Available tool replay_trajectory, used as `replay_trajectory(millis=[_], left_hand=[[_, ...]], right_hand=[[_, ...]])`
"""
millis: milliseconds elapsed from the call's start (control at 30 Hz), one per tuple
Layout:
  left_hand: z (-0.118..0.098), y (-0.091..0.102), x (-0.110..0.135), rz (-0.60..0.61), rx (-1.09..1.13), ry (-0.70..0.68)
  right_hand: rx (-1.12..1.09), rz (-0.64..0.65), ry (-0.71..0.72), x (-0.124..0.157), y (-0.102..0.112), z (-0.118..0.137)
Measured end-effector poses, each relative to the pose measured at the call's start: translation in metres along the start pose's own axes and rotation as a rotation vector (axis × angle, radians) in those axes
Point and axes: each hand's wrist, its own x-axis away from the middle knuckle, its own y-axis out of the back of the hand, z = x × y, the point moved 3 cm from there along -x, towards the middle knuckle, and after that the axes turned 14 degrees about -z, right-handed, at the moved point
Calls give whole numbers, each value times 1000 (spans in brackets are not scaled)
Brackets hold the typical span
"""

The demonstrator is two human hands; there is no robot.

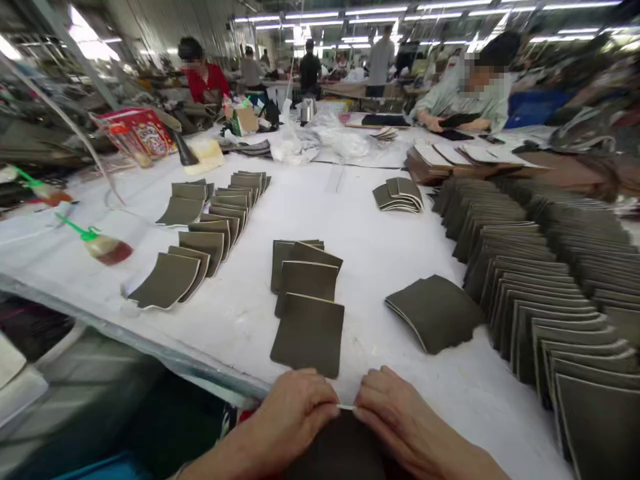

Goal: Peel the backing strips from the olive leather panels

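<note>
Pinching the pale top edge of a dark olive-brown panel (345, 445), the left hand (299, 408) and right hand (400, 415) work close together, thumbs toward the wearer and curled fingers on the far side. Both grasp the same piece, which sits at the bottom centre of the view, in front of the near edge of the white worktable (240, 340); its lower part runs out of view. The short stretch of edge between the two grips looks straight, and even pressure from both thumbs would probably serve it best, working outward to the corners without stretching or creasing the sheet. Whether the edge is being folded or pressed, I cannot tell.

Just beyond the knuckles lies a staggered stack of square panels (310, 333); lifting the forearms slightly should avoid nudging it. To its right rests a loose pile of panels (435, 312), beside long overlapping rows of panels (540, 313). Farther left are a curved, fanned run of panels (165, 281) and a green-nozzled squeeze bottle (107, 247), best left well away from the clean faces.
</note>
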Motion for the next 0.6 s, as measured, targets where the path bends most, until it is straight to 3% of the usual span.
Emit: replay_trajectory(millis=[167,400,600], left_hand=[[-5,-3,0,8,122,50],[24,13,11,7,138,224],[14,10,10,-21,84,158]], right_hand=[[-40,-24,-53,9,4,-12],[-46,-135,-147,19,-3,-42],[3,-121,-65,0,8,-9]])
